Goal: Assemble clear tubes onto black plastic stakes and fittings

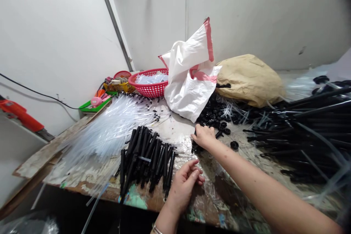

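My right hand (205, 137) reaches forward to a heap of small black plastic parts (212, 113). Its fingers are bent down over black pieces lying at the near edge of the heap, and the fingertips are hidden. Nearer the table's front edge, my left hand (185, 182) is held palm inward, fingers loosely curled and apart, with nothing visible in it. Just left of it lies a pile of short black plastic tubes (149, 159). One round black piece (234, 145) sits by itself right of my right hand.
Thin clear plastic rods (106, 128) spread across the left. Behind stand a red basket (150, 89), a white sack (189, 80) and a tan sack (248, 78). Long black tubes (309, 135) are stacked at right. A green tray (94, 106) sits at the far left.
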